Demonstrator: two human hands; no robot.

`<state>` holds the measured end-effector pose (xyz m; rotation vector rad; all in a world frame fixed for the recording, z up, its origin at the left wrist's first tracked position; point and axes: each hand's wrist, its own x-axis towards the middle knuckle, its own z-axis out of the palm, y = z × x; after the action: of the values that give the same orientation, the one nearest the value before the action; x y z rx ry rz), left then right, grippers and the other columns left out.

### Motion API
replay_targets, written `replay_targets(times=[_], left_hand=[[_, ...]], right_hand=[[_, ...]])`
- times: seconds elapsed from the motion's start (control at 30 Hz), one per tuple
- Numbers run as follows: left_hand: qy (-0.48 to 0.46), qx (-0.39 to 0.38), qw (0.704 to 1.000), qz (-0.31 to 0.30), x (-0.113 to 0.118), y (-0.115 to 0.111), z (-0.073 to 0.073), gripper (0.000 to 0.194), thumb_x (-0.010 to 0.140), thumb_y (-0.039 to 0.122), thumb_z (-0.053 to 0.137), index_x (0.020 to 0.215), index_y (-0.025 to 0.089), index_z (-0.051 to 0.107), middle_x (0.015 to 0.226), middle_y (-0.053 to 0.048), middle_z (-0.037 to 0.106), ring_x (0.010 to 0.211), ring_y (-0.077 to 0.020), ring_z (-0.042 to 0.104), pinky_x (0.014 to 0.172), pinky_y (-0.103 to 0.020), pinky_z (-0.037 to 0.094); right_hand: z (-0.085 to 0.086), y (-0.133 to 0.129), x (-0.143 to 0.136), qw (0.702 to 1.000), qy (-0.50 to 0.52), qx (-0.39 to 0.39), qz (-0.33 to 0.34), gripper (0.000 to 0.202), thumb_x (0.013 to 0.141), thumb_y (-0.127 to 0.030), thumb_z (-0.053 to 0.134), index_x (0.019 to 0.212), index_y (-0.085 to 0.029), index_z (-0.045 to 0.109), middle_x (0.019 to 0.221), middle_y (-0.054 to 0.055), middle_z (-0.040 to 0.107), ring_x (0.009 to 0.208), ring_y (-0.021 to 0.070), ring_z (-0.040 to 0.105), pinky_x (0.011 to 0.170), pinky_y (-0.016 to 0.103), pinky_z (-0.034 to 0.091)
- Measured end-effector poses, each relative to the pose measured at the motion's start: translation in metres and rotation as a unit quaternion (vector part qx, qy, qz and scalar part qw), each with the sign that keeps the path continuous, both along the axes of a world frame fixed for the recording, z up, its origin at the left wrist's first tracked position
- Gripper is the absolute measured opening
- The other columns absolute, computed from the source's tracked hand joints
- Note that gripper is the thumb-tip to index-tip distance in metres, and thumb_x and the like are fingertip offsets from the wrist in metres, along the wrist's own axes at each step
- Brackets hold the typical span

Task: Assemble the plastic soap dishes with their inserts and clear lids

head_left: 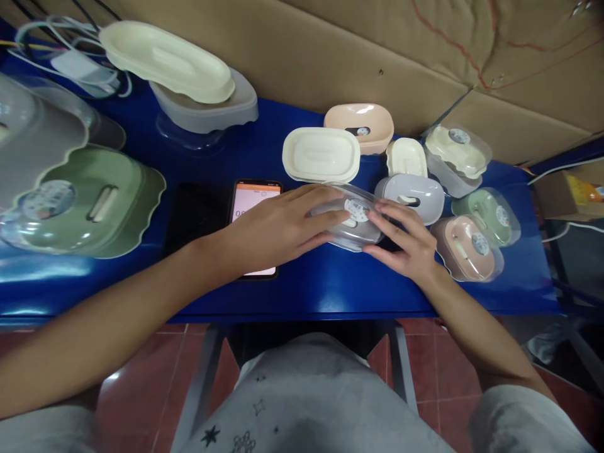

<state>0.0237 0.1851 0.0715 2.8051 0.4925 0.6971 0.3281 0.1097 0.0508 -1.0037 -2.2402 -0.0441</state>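
Note:
A small grey oval plastic box (356,234) with a clear cover and a round printed sticker lies on the blue table in front of me. My left hand (302,223) holds the left side of its cover, fingers reaching over the top. From the right, my right hand (406,236) grips the same cover, fingertips close to the sticker. The hands partly hide the box. Just behind it stand a cream oval tray (325,155) and a grey oval dish (410,196) with a dark slot. A phone (257,200) with a lit screen lies partly under my left forearm.
Covered pink (465,248) and green (488,217) boxes sit at the right, near a cream one (455,151). A peach dish (365,123) is at the back. Larger green (94,201) and stacked cream (167,60) containers stand left, near white cables (78,66). Brown cardboard (283,56) lines the back.

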Motion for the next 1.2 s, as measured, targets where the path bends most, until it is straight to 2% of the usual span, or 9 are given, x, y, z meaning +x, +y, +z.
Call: replay_targets(times=[0.17,0.37,0.5,0.6,0.7,0.87,0.97,1.07,1.2], left_hand=[[0.02,0.022,1.0,-0.004,0.0,-0.001,0.0,0.031,0.11,0.026,0.059,0.141,0.023,0.063,0.146,-0.015,0.064,0.137,-0.0297,0.064,0.115,-0.047,0.057],[0.051,0.032,0.998,0.003,-0.002,0.003,0.004,0.034,0.109,0.028,0.058,0.144,0.024,0.061,0.143,-0.014,0.064,0.133,-0.0286,0.064,0.115,-0.046,0.056],[0.037,0.027,0.999,-0.006,-0.004,0.003,0.007,0.033,0.108,0.037,0.063,0.138,0.024,0.065,0.142,-0.013,0.067,0.131,-0.0297,0.065,0.113,-0.047,0.056],[-0.01,0.009,0.999,-0.036,-0.005,0.001,0.01,0.033,0.108,0.044,0.063,0.131,0.021,0.07,0.135,-0.012,0.073,0.124,-0.0283,0.069,0.109,-0.044,0.057],[-0.037,-0.018,0.997,-0.063,-0.005,0.001,0.014,0.032,0.112,0.043,0.058,0.129,0.019,0.071,0.133,-0.011,0.075,0.123,-0.0258,0.07,0.109,-0.041,0.057],[-0.013,-0.005,1.0,0.026,-0.005,0.005,0.013,0.045,0.113,0.048,0.051,0.146,0.02,0.064,0.152,-0.016,0.064,0.142,-0.0335,0.06,0.116,-0.052,0.05],[0.007,-0.009,0.997,0.075,-0.006,0.011,0.009,0.046,0.114,0.051,0.048,0.143,0.021,0.066,0.157,-0.017,0.06,0.146,-0.036,0.057,0.118,-0.057,0.046],[0.036,-0.021,0.994,0.105,-0.009,0.019,0.004,0.045,0.113,0.053,0.046,0.131,0.023,0.073,0.162,-0.016,0.056,0.148,-0.0372,0.056,0.121,-0.06,0.042],[0.092,-0.048,0.984,0.141,-0.014,0.028,-0.001,0.046,0.113,0.054,0.043,0.126,0.024,0.076,0.161,-0.012,0.058,0.149,-0.0355,0.056,0.126,-0.062,0.034]], right_hand=[[0.004,0.0,0.002,0.998,-0.058,-0.014,0.006,0.076,0.093,-0.049,0.083,0.161,-0.035,0.054,0.132,0.011,0.07,0.124,0.0334,0.07,0.107,0.057,0.061],[0.002,0.001,0.003,0.994,-0.099,-0.048,0.01,0.078,0.097,-0.048,0.078,0.166,-0.037,0.046,0.149,0.013,0.06,0.142,0.0379,0.059,0.115,0.063,0.056],[0.007,-0.002,-0.003,0.993,-0.105,-0.042,0.018,0.079,0.097,-0.045,0.078,0.167,-0.035,0.042,0.152,0.014,0.059,0.144,0.038,0.058,0.117,0.064,0.055],[0.016,-0.013,-0.012,0.992,-0.119,-0.046,0.017,0.077,0.097,-0.045,0.078,0.165,-0.027,0.045,0.143,0.017,0.063,0.141,0.0381,0.059,0.114,0.063,0.056],[0.026,-0.036,-0.018,0.987,-0.14,-0.077,-0.009,0.071,0.098,-0.044,0.076,0.16,-0.022,0.049,0.138,0.018,0.064,0.139,0.0386,0.06,0.11,0.062,0.059],[0.029,-0.096,-0.009,0.982,-0.129,-0.1,-0.1,0.071,0.097,-0.038,0.078,0.159,-0.024,0.049,0.137,0.018,0.064,0.135,0.0398,0.061,0.105,0.062,0.06],[0.02,-0.134,0.006,0.971,-0.096,-0.099,-0.196,0.069,0.094,-0.036,0.08,0.156,-0.028,0.053,0.138,0.017,0.062,0.134,0.0404,0.062,0.107,0.064,0.056],[0.008,-0.161,0.021,0.948,-0.056,-0.078,-0.303,0.062,0.091,-0.047,0.083,0.145,-0.029,0.06,0.14,0.015,0.06,0.139,0.0427,0.058,0.115,0.07,0.046],[-0.005,-0.173,0.038,0.906,-0.032,-0.042,-0.419,0.06,0.089,-0.06,0.082,0.133,-0.024,0.063,0.157,0.019,0.051,0.156,0.0489,0.04,0.123,0.079,0.029]])
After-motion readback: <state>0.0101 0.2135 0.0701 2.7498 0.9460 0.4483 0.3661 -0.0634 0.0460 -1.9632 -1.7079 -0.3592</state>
